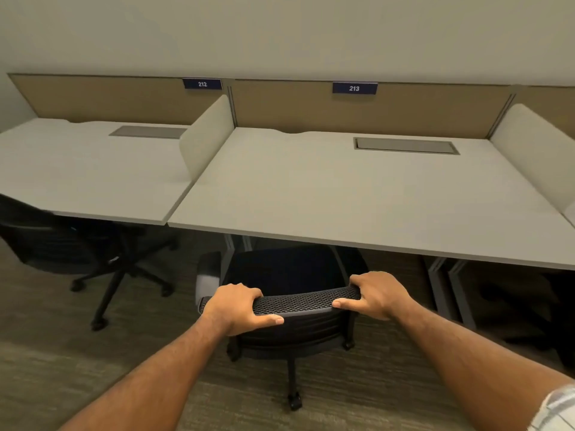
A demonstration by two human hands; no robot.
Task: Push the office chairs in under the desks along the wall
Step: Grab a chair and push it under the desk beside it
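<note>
Both hands, left (239, 307) and right (378, 295), clamped on chair (306, 301) back, low centre; armrest (208, 276) may hit desk (342, 197) edge.

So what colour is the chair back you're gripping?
Black mesh chair back, clearest in the head view.

Left hand (236, 306) and right hand (376, 295) grip the chair backrest (303, 303) at desk 213 (342, 194)
</note>
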